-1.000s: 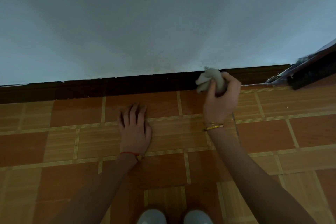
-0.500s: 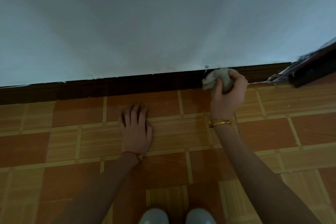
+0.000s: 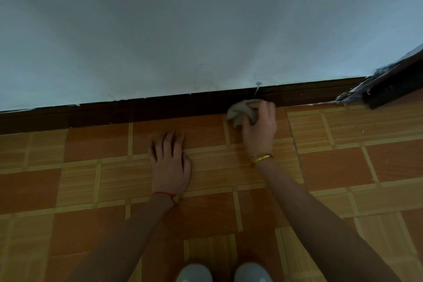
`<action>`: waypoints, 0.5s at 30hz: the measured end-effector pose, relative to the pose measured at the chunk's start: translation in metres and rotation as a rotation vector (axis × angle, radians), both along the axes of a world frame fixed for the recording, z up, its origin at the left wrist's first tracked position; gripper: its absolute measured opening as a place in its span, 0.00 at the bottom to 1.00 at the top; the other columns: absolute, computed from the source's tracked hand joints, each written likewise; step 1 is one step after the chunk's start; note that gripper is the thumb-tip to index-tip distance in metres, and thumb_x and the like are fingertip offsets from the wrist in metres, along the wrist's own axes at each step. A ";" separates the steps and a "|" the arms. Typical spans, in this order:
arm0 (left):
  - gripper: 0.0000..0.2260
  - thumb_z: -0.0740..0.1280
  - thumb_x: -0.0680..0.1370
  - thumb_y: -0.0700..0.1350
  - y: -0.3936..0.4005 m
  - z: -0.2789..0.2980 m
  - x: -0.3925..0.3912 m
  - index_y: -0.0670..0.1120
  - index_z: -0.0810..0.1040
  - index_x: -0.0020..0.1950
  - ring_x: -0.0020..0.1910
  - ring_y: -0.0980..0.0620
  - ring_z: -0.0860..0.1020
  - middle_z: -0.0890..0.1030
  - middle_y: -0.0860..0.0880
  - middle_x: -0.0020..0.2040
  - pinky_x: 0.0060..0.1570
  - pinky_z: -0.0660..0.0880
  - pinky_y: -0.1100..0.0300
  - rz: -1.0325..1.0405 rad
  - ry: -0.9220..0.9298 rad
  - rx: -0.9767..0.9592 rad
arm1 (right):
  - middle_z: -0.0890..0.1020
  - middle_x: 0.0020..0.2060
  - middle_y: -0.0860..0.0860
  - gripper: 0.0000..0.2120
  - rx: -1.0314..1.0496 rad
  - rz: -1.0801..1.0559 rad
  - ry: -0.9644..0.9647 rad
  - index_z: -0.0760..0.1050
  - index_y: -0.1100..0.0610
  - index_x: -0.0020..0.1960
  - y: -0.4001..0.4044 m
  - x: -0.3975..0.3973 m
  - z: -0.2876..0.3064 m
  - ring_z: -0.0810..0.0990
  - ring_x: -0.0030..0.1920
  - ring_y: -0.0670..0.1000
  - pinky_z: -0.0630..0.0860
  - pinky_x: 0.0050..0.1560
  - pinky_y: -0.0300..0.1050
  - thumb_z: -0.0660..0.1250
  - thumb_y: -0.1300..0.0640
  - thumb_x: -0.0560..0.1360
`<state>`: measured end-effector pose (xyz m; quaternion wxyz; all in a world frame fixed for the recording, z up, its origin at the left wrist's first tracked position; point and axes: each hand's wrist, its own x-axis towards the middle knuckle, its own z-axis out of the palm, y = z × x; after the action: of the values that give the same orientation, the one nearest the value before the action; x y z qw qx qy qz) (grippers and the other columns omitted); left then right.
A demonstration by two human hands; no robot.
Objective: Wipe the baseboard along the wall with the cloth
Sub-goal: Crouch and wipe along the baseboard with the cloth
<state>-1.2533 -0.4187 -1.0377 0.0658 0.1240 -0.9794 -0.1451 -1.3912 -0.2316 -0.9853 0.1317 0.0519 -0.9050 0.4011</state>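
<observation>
A dark brown baseboard [image 3: 160, 107] runs along the foot of a pale wall [image 3: 206, 30]. My right hand [image 3: 259, 129] grips a bunched grey cloth [image 3: 240, 112] and holds it against the lower edge of the baseboard, right of centre. The fingers curl over the cloth and hide much of it. My left hand [image 3: 170, 162] rests flat on the tiled floor, fingers spread toward the wall, about a hand's width short of the baseboard.
The floor [image 3: 343, 162] is orange and tan tile with striped bands. A dark door frame or furniture edge [image 3: 393, 89] juts in at the far right, with pale debris at its foot. Two grey shoe tips [image 3: 219, 272] show at the bottom.
My right hand has carried the cloth left along the baseboard and down toward its bottom edge. The left hand has stayed planted on the floor.
</observation>
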 end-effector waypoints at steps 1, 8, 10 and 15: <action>0.23 0.56 0.79 0.48 0.000 0.000 0.000 0.44 0.69 0.74 0.72 0.40 0.66 0.69 0.42 0.73 0.74 0.56 0.35 0.000 -0.002 0.002 | 0.74 0.51 0.57 0.13 -0.008 -0.097 -0.020 0.73 0.63 0.50 0.011 -0.004 -0.001 0.70 0.48 0.44 0.63 0.46 0.21 0.70 0.71 0.69; 0.23 0.55 0.80 0.48 0.001 0.001 -0.001 0.44 0.69 0.74 0.73 0.39 0.66 0.69 0.42 0.73 0.75 0.54 0.36 0.006 -0.018 -0.003 | 0.73 0.52 0.58 0.11 0.003 -0.145 -0.058 0.72 0.63 0.51 0.013 -0.006 -0.008 0.71 0.47 0.46 0.64 0.45 0.26 0.69 0.70 0.70; 0.23 0.55 0.80 0.48 0.002 0.001 -0.001 0.44 0.69 0.74 0.73 0.39 0.66 0.69 0.42 0.73 0.75 0.54 0.36 0.007 -0.018 -0.004 | 0.73 0.51 0.57 0.12 0.048 -0.011 -0.063 0.72 0.63 0.50 -0.003 0.000 -0.014 0.70 0.47 0.46 0.66 0.46 0.30 0.69 0.70 0.70; 0.23 0.56 0.79 0.48 0.000 0.001 -0.001 0.43 0.70 0.73 0.72 0.38 0.67 0.70 0.41 0.72 0.75 0.54 0.35 -0.004 0.002 -0.018 | 0.73 0.51 0.58 0.14 0.130 0.163 -0.053 0.73 0.62 0.55 -0.017 0.006 -0.022 0.74 0.50 0.57 0.74 0.48 0.46 0.68 0.71 0.70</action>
<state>-1.2542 -0.4182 -1.0372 0.0677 0.1212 -0.9808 -0.1368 -1.3856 -0.2490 -1.0069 0.0711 0.1231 -0.9250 0.3523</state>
